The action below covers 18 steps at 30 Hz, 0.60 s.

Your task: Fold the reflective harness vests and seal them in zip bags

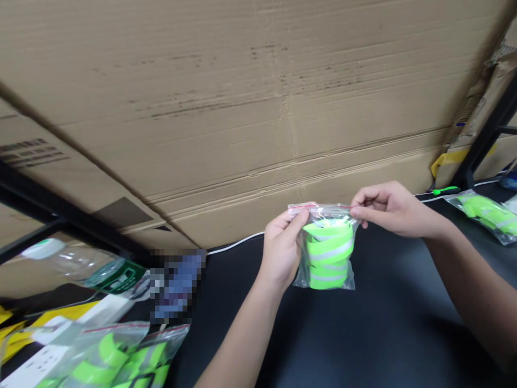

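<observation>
A clear zip bag (299,277) with a red seal line hangs upright between my two hands, above the dark tabletop. Inside it lies a rolled neon-green strap (330,253) with silver reflective stripes. My left hand (283,245) pinches the bag's upper left side, thumb in front on the seal. At the upper right corner, my right hand (385,209) holds the seal edge between thumb and forefinger, its other fingers curled. Whether the seal is fully closed cannot be made out.
More bagged green straps (100,361) lie at lower left, near a power strip (34,369) and a plastic bottle (100,272). Another bagged strap (487,213) and a green-handled tool (445,191) lie at right. A cardboard wall (250,124) stands behind the black table (343,345).
</observation>
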Tool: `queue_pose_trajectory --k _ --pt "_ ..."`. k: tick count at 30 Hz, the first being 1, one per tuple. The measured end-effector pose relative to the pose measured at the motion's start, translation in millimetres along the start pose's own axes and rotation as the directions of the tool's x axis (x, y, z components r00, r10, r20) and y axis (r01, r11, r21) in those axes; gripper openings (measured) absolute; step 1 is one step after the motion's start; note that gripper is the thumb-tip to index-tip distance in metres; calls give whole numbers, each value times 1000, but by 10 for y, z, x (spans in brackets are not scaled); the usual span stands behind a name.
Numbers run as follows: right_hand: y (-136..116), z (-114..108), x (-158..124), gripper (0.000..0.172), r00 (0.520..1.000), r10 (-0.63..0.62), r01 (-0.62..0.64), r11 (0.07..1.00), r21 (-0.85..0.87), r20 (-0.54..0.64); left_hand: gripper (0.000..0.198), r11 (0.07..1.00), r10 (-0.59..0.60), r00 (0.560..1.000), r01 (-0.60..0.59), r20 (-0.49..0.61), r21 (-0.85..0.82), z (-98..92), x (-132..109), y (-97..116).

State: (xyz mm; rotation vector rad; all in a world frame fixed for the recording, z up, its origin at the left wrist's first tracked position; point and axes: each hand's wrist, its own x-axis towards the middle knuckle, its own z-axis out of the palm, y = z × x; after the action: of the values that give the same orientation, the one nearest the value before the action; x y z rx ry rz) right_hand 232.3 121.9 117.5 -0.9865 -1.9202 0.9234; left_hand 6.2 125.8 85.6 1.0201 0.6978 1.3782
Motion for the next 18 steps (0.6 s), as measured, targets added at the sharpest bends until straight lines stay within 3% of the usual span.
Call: queue_pose_trajectory --k 3,6,9,12,18 --pt "35 4 5 22 997 -31 23 992 -125 -66 24 998 47 998 -46 -33 41 -34 29 -42" --pt "42 -6 3 21 991 -63 47 990 -136 -120 25 995 73 995 -69 -61 71 -66 40 -74" --pt "40 -34 -2 21 994 -73 62 990 -129 -82 23 994 91 992 -85 -82 72 -78 38 -89" --pt "55 -56 -4 22 994 -87 77 985 -155 -63 23 994 89 993 -84 -76 69 -74 33 -79" --pt "87 -54 -11 20 977 -154 125 974 -188 -150 25 991 28 997 -19 -70 134 -118 51 -54"
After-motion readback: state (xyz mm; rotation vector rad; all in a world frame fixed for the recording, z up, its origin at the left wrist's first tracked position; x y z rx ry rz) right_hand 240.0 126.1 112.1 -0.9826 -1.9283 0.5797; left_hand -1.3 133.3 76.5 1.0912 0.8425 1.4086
